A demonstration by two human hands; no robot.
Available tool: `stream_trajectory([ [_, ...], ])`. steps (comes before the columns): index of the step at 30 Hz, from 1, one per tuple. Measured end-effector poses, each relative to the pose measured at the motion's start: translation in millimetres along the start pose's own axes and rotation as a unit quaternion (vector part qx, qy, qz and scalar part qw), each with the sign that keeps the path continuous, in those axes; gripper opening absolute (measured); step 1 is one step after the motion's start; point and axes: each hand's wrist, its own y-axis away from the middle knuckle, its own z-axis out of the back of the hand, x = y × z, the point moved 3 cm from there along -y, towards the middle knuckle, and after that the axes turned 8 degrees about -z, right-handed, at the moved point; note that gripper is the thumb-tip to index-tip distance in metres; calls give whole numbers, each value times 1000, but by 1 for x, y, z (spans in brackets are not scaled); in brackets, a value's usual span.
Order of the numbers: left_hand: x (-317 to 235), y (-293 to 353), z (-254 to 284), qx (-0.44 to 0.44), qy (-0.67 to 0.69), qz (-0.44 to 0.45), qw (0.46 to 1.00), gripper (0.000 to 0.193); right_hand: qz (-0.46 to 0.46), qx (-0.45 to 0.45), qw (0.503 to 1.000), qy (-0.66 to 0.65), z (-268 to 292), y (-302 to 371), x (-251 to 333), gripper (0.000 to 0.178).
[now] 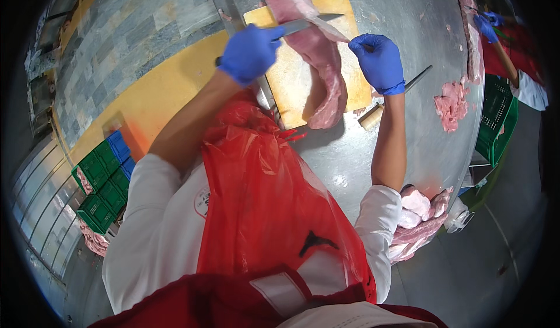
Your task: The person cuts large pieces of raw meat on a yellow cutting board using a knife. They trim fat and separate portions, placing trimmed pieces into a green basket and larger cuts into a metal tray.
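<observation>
My left hand (249, 53), in a blue glove, is closed round the handle of a knife (309, 23). The blade lies across a long strip of pale pink meat (319, 51), partly under a thin whitish flap (328, 29). Between finger and thumb, my gloved right hand (378, 63) pinches the free end of that flap and draws it out to the right. Beneath the meat is a yellowed cutting board (291, 94); the strip overhangs its far and near edges. A slim dark tool with a pale handle (371, 118) lies under my right wrist, partly hidden.
The board rests on a metal table (420, 36) dotted with scraps. A heap of trimmings (451, 105) lies to the right, larger meat pieces (417, 217) nearer. At far right, another person's gloved hands (487, 25) touch a long meat strip (468, 30). Green crates (100, 173) stand at left.
</observation>
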Motion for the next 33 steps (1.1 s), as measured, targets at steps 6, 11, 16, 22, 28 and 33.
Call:
stream_trajectory([
  [6, -16, -13, -14, -13, -69, 13, 997, 28, -29, 29, 999, -30, 4, -8, 9, 24],
  [11, -3, 13, -11, -34, -60, 26, 997, 23, -69, 57, 991, -100, 10, -10, -4, 21],
  [16, 22, 2, 10, -9, -25, 32, 999, 29, -67, 29, 993, -93, 33, -32, 11, 19],
  [22, 11, -35, 3, 37, -83, 54, 994, 31, -43, 50, 989, -136, 29, -48, 26, 18],
  [28, 36, -26, 10, -3, 11, 26, 1000, 29, -77, 50, 986, -137, 39, -54, 4, 17],
  [33, 37, -19, 37, -5, 83, 48, 995, 30, -85, 25, 980, -178, 51, -59, -12, 18],
])
